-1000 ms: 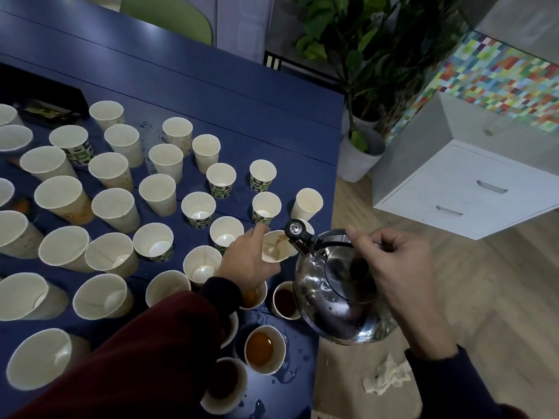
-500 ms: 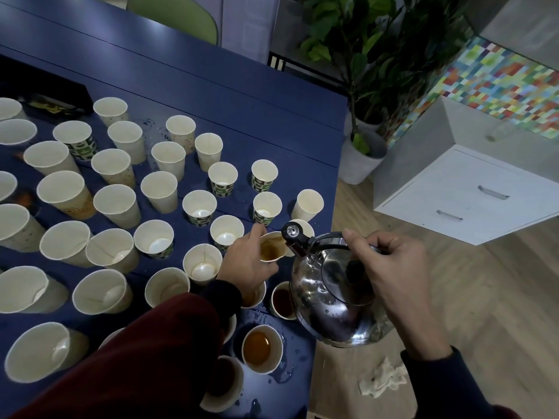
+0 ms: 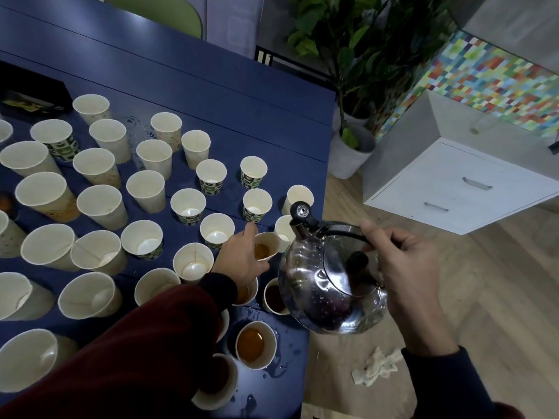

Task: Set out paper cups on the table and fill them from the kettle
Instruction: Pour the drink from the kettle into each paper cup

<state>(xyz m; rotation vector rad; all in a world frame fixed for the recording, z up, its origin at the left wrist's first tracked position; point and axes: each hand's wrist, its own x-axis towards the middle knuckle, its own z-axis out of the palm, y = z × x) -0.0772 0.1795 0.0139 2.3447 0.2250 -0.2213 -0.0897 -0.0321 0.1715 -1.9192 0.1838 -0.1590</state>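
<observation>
My left hand (image 3: 242,258) grips a small paper cup (image 3: 266,246) with brown tea in its bottom, tilted toward the kettle near the table's right edge. My right hand (image 3: 402,267) holds the black handle of a shiny steel kettle (image 3: 329,282), which hangs just right of that cup, spout (image 3: 301,214) raised above it. Several cups with brown tea stand in front: one (image 3: 255,344) near the edge and another (image 3: 273,296) beside the kettle. Many empty paper cups (image 3: 148,190) cover the dark blue table (image 3: 211,95).
Water drops lie on the table near the filled cups. A crumpled tissue (image 3: 375,368) lies on the wooden floor to the right. A white drawer cabinet (image 3: 459,189) and a potted plant (image 3: 348,146) stand beyond the table's right edge.
The cup in my left hand has gained brown tea. The kettle's spout has lifted slightly away from the cup; both hands stay in nearly the same place.
</observation>
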